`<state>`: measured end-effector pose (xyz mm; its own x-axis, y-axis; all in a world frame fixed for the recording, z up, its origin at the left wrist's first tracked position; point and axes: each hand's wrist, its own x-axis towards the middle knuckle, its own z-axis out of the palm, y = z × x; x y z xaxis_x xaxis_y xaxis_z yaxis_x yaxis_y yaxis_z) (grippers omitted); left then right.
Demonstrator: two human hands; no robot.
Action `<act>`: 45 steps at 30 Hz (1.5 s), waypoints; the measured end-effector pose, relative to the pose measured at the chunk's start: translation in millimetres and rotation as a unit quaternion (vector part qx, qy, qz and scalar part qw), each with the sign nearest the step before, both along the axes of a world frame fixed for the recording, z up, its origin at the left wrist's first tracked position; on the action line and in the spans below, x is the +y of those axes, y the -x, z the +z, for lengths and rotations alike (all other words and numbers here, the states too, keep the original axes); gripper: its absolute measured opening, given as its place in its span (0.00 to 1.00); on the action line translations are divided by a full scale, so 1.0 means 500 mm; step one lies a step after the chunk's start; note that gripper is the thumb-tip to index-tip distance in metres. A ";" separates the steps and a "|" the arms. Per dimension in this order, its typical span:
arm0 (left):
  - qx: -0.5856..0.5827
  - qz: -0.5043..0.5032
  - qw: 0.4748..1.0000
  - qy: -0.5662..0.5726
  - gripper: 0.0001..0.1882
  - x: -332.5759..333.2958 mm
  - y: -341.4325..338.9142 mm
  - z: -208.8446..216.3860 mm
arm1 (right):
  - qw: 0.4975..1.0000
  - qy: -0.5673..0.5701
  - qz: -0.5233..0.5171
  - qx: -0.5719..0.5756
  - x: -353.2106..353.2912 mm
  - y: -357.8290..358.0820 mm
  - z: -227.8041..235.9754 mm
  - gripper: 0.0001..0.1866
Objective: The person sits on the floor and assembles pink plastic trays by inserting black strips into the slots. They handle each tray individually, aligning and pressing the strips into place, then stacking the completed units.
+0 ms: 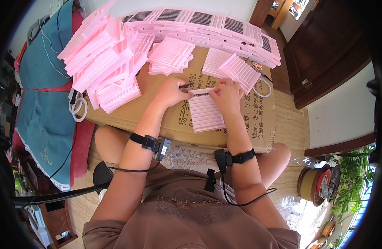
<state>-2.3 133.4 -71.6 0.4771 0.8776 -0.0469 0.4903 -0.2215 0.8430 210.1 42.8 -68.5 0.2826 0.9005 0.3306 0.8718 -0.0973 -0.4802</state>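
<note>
In front of me a pink ridged plastic tray (206, 112) lies on the cardboard box (166, 112), slightly turned. A narrow row of black tufts (201, 94) sits in its far slot. My left hand (172, 92) is at the tray's far left corner, closed on a short dark strip (186, 86) between thumb and fingers. Pinched together at the right end of the black row, my right hand (227, 97) touches the tray; its fingers hide whatever lies between them. More pink trays (240, 71) overlap just beyond my right hand.
A tall leaning pile of pink trays (103, 58) stands at left, a smaller stack (171, 54) at centre. Along the back, stacked trays (201, 20) hold black rows. Scissors (257, 66) and a white ring (263, 88) lie at right; white rings (78, 108) hang at the left edge.
</note>
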 end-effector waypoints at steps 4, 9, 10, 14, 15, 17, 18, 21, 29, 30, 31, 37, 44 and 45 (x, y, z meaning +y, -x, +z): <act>0.025 0.003 1.000 -0.009 0.18 0.001 0.000 0.002 | 1.000 -0.002 -0.003 -0.006 -0.001 0.004 0.002 0.07; 0.025 0.000 1.000 -0.004 0.18 -0.004 0.000 0.015 | 1.000 -0.012 -0.001 -0.016 -0.003 0.003 -0.003 0.07; 0.037 -0.002 0.999 -0.013 0.18 -0.005 0.000 0.019 | 1.000 -0.018 0.006 -0.014 -0.004 0.000 -0.004 0.07; 0.065 -0.001 0.998 -0.013 0.19 -0.005 0.001 0.026 | 0.997 -0.049 0.013 0.052 -0.013 -0.016 -0.004 0.05; 0.060 -0.002 0.998 -0.012 0.19 -0.005 0.001 0.025 | 0.998 -0.049 0.014 0.042 -0.014 -0.021 -0.002 0.03; 0.043 -0.001 0.999 -0.012 0.19 -0.006 0.000 0.022 | 0.999 -0.039 0.011 0.030 -0.019 -0.028 0.005 0.05; 0.033 0.001 0.999 -0.004 0.19 -0.006 0.000 0.020 | 0.999 -0.037 0.021 0.012 -0.022 -0.027 0.007 0.08; 0.035 -0.006 0.999 -0.001 0.19 -0.004 0.000 0.023 | 0.998 -0.029 0.047 -0.039 -0.028 -0.005 0.014 0.13; -0.081 -0.018 0.997 0.004 0.21 -0.008 0.008 0.023 | 0.989 0.002 0.146 -0.022 -0.027 0.074 0.020 0.17; -0.130 -0.007 0.991 0.033 0.20 -0.010 0.009 0.021 | 0.989 0.008 0.146 -0.026 -0.027 0.073 0.020 0.17; -0.180 -0.010 0.982 0.060 0.19 -0.009 0.016 0.022 | 0.989 0.018 0.145 -0.026 -0.027 0.071 0.021 0.17; -0.379 -0.029 0.872 0.309 0.10 -0.047 0.029 0.025 | 0.984 -0.074 0.141 0.082 -0.006 0.075 0.037 0.08; -0.420 -0.074 0.831 0.358 0.09 -0.090 0.009 0.041 | 0.873 -0.005 0.183 0.452 -0.001 0.106 0.073 0.12; -0.413 -0.094 0.837 0.346 0.09 -0.093 0.010 0.044 | 0.851 0.018 0.193 0.488 -0.003 0.104 0.079 0.11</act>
<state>-7.2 87.0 -49.6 0.7243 0.6823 -0.0992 -0.3110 0.4517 0.8362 158.0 41.3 -29.1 0.0870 0.9931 0.0785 0.0305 0.0761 -0.9966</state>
